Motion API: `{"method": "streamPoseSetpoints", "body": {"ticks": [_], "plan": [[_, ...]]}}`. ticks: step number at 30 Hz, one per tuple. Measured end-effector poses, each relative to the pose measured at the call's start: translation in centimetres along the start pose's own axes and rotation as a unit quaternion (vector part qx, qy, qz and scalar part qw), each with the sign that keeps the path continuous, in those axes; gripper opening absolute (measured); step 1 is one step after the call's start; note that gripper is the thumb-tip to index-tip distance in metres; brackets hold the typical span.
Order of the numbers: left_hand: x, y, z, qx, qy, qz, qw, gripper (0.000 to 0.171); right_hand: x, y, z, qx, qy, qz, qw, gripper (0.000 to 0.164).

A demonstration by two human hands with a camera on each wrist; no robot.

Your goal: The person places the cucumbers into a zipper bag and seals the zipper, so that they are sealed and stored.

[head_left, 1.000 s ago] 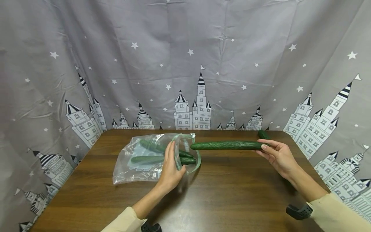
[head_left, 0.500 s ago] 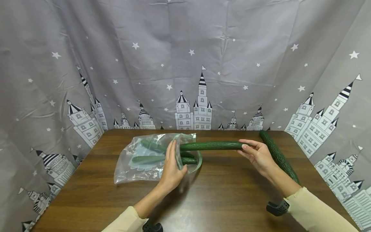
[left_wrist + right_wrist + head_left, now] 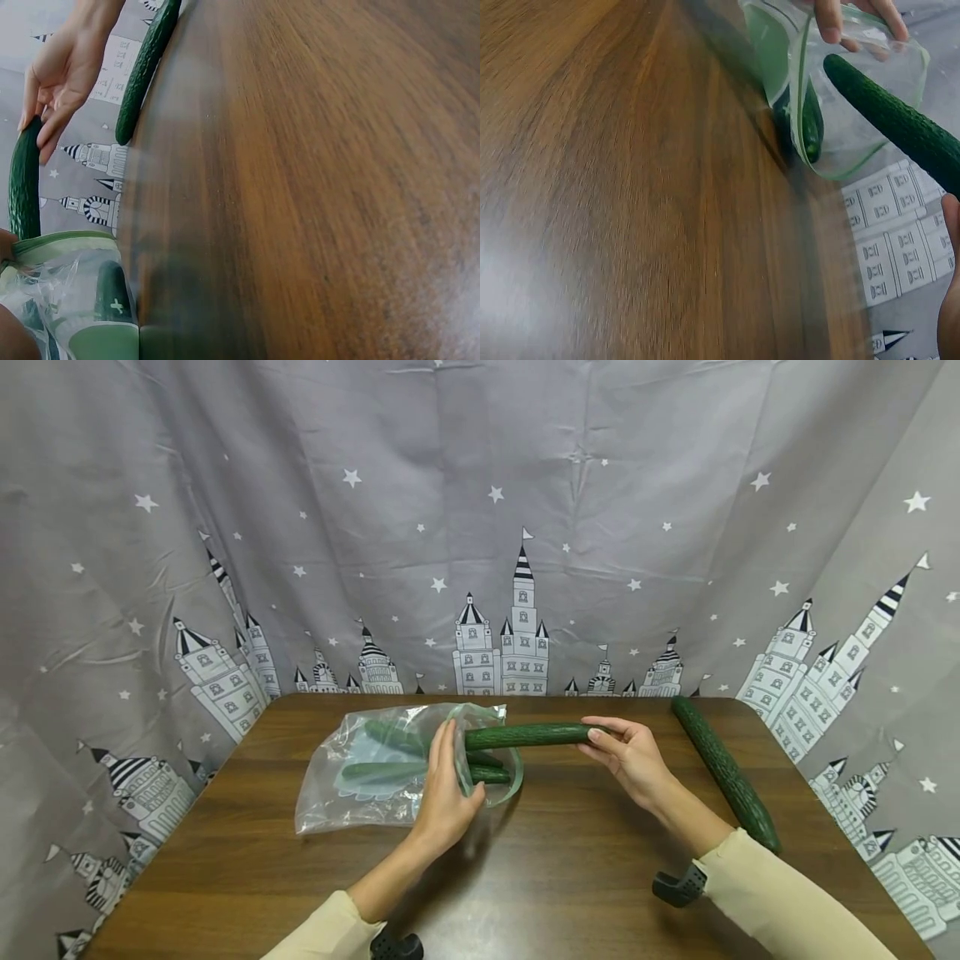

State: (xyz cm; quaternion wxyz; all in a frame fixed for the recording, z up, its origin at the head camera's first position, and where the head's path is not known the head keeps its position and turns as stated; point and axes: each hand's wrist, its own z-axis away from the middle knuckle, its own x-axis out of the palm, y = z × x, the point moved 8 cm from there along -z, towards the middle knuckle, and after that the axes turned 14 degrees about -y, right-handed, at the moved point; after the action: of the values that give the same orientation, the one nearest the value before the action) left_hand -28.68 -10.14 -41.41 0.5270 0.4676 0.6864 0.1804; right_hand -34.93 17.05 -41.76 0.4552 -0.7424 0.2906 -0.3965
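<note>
My left hand (image 3: 442, 810) holds the open mouth of a clear plastic zip bag (image 3: 322, 802), which lies on its side with a green band around the opening. Two cucumbers (image 3: 382, 771) show inside it, the nearer one with its end close to the mouth. My right hand (image 3: 633, 764) pinches the right end of another long cucumber (image 3: 532, 735) between thumb and fingers. That cucumber is held level, its far tip within the bag's mouth. In the right wrist view the tip of the held cucumber (image 3: 885, 109) overlaps the bag opening (image 3: 802, 90).
One more cucumber (image 3: 726, 772) lies slantwise on the wooden table (image 3: 570, 877), near its right edge and beyond my right forearm. A grey curtain (image 3: 637, 527) printed with castles and stars hangs behind the table and at both sides.
My right hand has moved left with the cucumber, bringing its tip from just outside the bag into the mouth. The cucumber at the right has come into fuller view. The left hand stays in place.
</note>
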Motion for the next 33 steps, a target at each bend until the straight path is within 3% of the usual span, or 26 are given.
{"method": "streamPoseSetpoints", "body": {"ticks": [7,15,33], "plan": [[-0.2,0.6,-0.3,0.009,0.012,-0.009,0.9998,0.106,0.0,0.1,-0.3,0.003,0.008,-0.003,1.000,0.026],[-0.1,1.2,-0.5,0.021,0.023,-0.019,0.9993,0.107,-0.4,0.0,-0.2,0.009,0.013,0.011,1.000,0.037],[-0.5,2.2,-0.6,0.053,0.034,-0.043,0.9970,0.106,3.7,3.1,-2.7,0.029,0.013,0.008,0.999,0.036]]}}
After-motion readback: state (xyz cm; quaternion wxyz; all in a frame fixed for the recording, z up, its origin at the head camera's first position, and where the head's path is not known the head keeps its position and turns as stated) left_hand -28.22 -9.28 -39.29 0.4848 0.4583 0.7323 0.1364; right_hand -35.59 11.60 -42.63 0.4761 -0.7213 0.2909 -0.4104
